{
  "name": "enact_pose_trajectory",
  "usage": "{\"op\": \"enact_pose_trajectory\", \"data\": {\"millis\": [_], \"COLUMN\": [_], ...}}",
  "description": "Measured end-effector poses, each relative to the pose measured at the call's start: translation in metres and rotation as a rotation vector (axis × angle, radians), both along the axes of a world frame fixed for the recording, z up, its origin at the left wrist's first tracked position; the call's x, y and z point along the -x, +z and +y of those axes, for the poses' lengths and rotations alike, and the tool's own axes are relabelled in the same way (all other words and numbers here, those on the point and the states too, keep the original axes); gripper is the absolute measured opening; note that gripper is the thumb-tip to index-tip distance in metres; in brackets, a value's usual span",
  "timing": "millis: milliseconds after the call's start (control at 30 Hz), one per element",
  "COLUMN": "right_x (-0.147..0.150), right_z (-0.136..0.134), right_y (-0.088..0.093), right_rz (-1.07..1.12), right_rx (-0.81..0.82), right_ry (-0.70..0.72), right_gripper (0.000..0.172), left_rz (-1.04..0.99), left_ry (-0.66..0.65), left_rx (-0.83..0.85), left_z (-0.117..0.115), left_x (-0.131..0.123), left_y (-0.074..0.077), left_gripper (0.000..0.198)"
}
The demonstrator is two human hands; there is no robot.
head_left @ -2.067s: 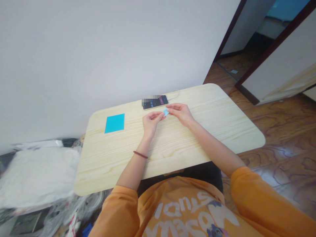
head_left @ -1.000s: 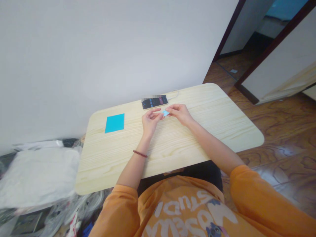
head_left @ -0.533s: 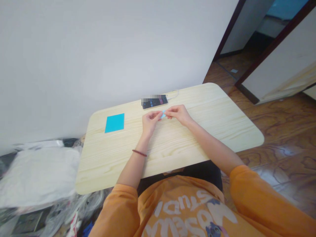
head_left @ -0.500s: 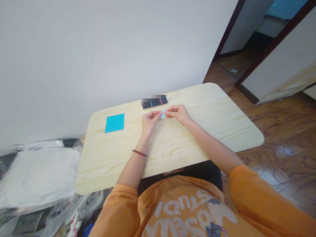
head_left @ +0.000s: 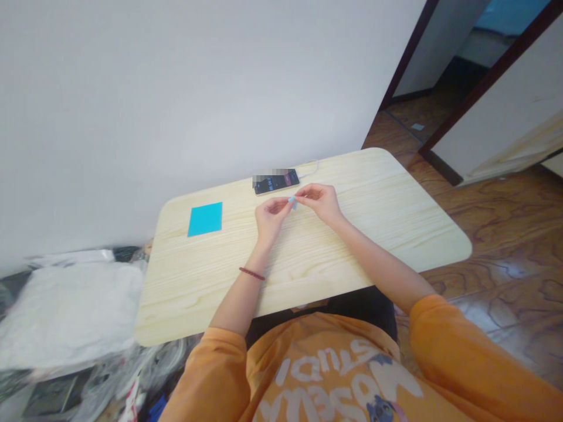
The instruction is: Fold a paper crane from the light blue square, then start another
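My left hand [head_left: 270,214] and my right hand [head_left: 319,199] meet over the far middle of the light wooden table [head_left: 387,223]. Both pinch a small folded piece of light blue paper [head_left: 292,201] between their fingertips; only a sliver of it shows. A red bead bracelet sits on my left wrist. A blue square pad of paper [head_left: 205,218] lies flat at the table's far left, well apart from both hands.
A dark phone [head_left: 276,181] with a lit screen lies just beyond my hands, a white cable running from it. A white wall stands behind the table. White bags and clutter [head_left: 65,310] fill the floor at left. An open doorway [head_left: 444,64] is at right.
The blue paper between my fingertips shows less than before, now folded smaller. My hands have stayed in nearly the same spot.
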State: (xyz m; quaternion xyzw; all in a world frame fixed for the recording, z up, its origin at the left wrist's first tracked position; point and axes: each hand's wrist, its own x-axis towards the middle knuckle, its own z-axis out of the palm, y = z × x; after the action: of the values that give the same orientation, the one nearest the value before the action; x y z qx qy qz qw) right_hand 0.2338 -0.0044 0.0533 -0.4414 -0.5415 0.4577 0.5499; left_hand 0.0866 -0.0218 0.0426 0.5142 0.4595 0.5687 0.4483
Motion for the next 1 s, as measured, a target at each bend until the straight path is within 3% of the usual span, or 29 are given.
{"op": "enact_pose_trajectory", "data": {"millis": [500,1000], "right_x": [0.007,0.006], "right_z": [-0.010,-0.009], "right_y": [0.000,0.003], "right_rz": [-0.022,-0.056], "right_rx": [-0.098,-0.097], "right_ry": [-0.150,-0.102], "right_gripper": [0.020,0.024], "left_rz": [-0.025,-0.065], "left_ry": [0.065,-0.011], "left_rx": [-0.053,-0.052], "left_z": [-0.006,-0.004], "left_x": [-0.005,-0.004], "left_y": [0.000,-0.001], "left_gripper": [0.022,0.024]}}
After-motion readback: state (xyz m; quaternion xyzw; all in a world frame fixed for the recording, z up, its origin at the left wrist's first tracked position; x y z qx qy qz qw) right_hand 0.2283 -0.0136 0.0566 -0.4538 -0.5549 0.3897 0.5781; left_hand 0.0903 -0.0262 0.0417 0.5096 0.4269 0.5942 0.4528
